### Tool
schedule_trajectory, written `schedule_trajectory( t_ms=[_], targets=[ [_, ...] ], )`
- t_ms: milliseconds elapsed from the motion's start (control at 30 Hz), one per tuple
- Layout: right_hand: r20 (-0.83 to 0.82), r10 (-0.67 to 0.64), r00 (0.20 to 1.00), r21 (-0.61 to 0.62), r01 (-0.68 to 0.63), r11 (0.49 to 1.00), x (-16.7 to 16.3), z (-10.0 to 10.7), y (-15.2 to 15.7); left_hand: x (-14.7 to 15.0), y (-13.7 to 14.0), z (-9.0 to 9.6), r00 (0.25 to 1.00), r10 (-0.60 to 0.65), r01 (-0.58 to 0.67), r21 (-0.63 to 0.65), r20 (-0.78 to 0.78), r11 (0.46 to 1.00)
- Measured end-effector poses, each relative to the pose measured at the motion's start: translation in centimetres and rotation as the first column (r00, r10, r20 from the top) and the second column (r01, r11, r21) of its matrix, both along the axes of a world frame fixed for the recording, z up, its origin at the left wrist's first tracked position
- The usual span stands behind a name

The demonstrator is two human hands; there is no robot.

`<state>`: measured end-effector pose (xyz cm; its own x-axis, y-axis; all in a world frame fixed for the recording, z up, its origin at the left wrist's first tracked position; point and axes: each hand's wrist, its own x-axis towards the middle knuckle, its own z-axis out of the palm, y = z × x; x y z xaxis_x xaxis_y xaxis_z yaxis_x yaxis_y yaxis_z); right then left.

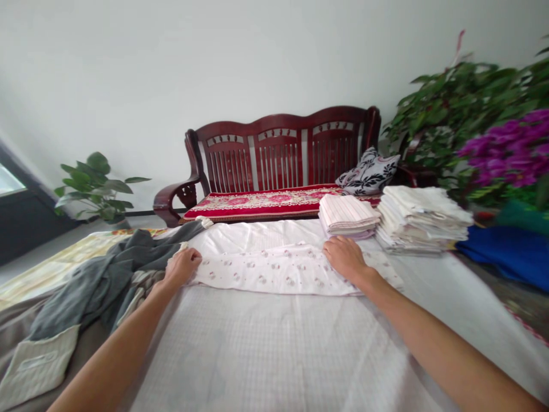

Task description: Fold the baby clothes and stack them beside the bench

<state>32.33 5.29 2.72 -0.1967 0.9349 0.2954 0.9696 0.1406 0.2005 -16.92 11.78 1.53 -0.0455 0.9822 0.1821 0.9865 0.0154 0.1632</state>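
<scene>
A white garment (274, 270) with small printed figures lies in a long, flat strip across the white cloth in front of me. Its exact kind I cannot make out. My left hand (184, 266) is closed on its left end, fingers curled into the fabric. Toward the right part, my right hand (344, 258) grips the strip near its far edge, with the fingertips partly hidden. The garment's right end runs out past my right wrist. Just beyond my right hand is a stack of folded pink striped clothes (348, 214).
A taller pile of folded cream clothes (422, 217) stands at the right. Loose grey clothes (107, 280) are heaped on the left beside my forearm. Behind the white cloth (257, 343) is a wooden bench (281, 151) with a patterned cushion (369, 171). Plants flank both sides.
</scene>
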Motion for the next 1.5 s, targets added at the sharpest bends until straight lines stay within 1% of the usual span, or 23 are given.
schedule_trajectory(
  t_ms=[100,300,500,667,833,900,1000,1067,1133,1200,1267,1333,1367,1433,1500],
  targets=[
    [-0.024,-0.034,0.999,0.015,0.034,0.999,0.0,-0.7,0.3,0.5,-0.4,0.2,0.999,0.032,-0.033,0.051,0.021,0.998],
    [-0.109,-0.098,0.989,0.026,0.101,0.995,0.1,-1.4,0.3,1.1,-1.1,0.0,0.981,0.117,-0.136,0.119,0.154,0.984],
    [-0.16,-0.142,0.977,0.042,0.151,0.988,0.1,-1.5,0.3,1.3,-1.2,0.1,0.978,0.154,-0.176,0.152,0.142,0.973],
    [-0.156,-0.127,0.979,0.058,0.138,0.989,0.2,-1.8,0.4,1.4,-1.2,0.2,0.99,0.128,-0.132,0.091,0.054,0.987],
    [-0.163,-0.103,0.981,0.077,0.117,0.99,0.3,-2.0,0.2,1.5,-1.2,0.3,0.987,0.143,-0.146,0.047,0.067,0.988],
    [-0.148,-0.083,0.986,0.082,0.096,0.992,0.3,-2.0,0.0,1.4,-1.4,0.3,0.989,0.143,-0.145,0.031,0.047,0.989],
    [-0.102,-0.038,0.994,0.065,0.044,0.997,0.4,-1.9,-0.5,1.3,-1.8,0.1,0.992,0.121,-0.121,0.02,-0.023,0.993],
    [-0.083,-0.024,0.996,0.056,0.029,0.998,0.5,-1.9,-1.0,1.3,-2.2,0.1,0.992,0.093,-0.087,0.072,-0.082,0.994],
    [-0.086,-0.023,0.996,0.066,0.028,0.997,0.5,-1.8,-1.6,1.5,-2.5,0.1,0.99,0.029,-0.005,0.171,-0.138,0.985],
    [-0.101,-0.013,0.995,0.076,0.021,0.997,0.5,-1.7,-2.2,2.1,-2.8,0.1,0.983,-0.107,0.143,0.25,-0.152,0.957],
    [-0.113,0.003,0.994,0.066,0.004,0.998,0.2,-1.7,-2.8,3.2,-3.0,0.1,0.956,-0.278,0.293,0.277,-0.093,0.915],
    [-0.122,0.027,0.992,0.033,-0.023,0.999,-0.4,-1.9,-3.3,4.5,-3.3,-0.3,0.912,-0.409,0.401,0.243,-0.017,0.883],
    [-0.128,0.051,0.99,0.01,-0.05,0.999,-0.7,-2.0,-3.6,5.2,-3.5,-0.5,0.893,-0.45,0.44,0.204,0.002,0.875],
    [-0.146,0.126,0.981,-0.039,-0.133,0.99,-1.2,-2.5,-4.1,6.1,-4.2,-1.2,0.872,-0.49,0.488,0.098,-0.007,0.867],
    [-0.168,0.207,0.964,-0.083,-0.223,0.971,-1.3,-3.0,-4.7,6.2,-4.9,-1.8,0.865,-0.499,0.499,-0.012,-0.047,0.867]
  ],
)
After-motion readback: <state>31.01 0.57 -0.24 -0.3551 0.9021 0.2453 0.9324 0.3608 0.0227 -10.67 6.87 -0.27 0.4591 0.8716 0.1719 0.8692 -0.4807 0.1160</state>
